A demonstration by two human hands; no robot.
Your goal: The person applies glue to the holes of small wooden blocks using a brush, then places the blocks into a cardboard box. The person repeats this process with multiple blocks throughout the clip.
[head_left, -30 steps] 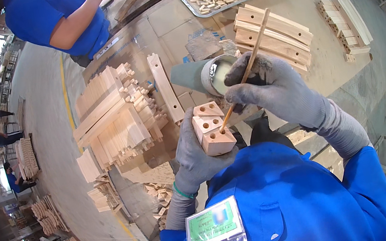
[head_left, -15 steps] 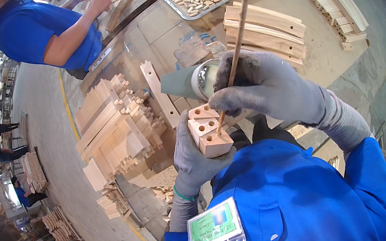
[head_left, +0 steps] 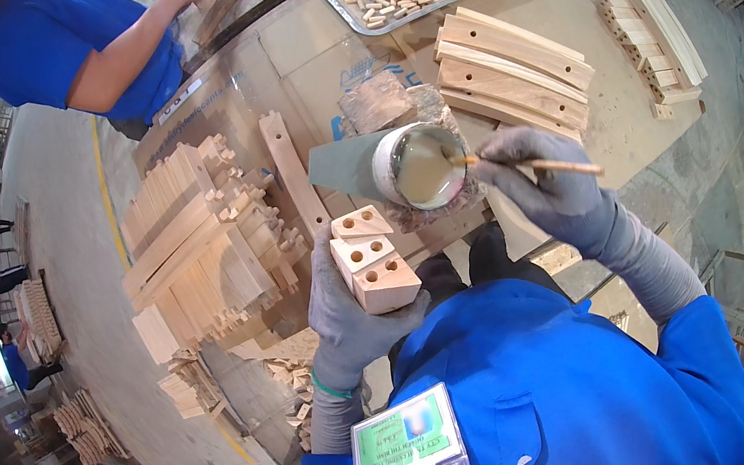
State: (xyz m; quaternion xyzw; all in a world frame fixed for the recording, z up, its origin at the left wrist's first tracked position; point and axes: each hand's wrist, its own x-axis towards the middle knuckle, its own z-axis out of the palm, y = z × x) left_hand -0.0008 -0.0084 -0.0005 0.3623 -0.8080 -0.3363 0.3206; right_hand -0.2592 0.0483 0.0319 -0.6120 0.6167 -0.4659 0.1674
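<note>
My left hand (head_left: 345, 307), in a grey glove, grips several wooden blocks (head_left: 385, 287) together, their drilled ends facing up with pairs of round holes. In my gloved right hand (head_left: 552, 186) is a thin wooden stick (head_left: 566, 168), tilted nearly flat. Its tip reaches into a white cup (head_left: 387, 172) of pale, milky liquid (head_left: 425, 168). Beside the cup, to its left, sticks out a grey-green flat piece (head_left: 342, 163). A wooden strip with holes (head_left: 292, 167) lies left of it on the cardboard.
Stacked notched wooden pieces (head_left: 187, 232) lie at the left. A metal tray (head_left: 348, 17) of short dowels stands at the far side, with drilled boards (head_left: 511, 64) nearer. More slats (head_left: 655, 51) lie far right. A co-worker in a blue shirt (head_left: 61, 48) works at the upper left.
My right hand has moved the stick from a hole in the blocks to the cup, its tip now in the liquid. My left hand with the blocks has shifted slightly left.
</note>
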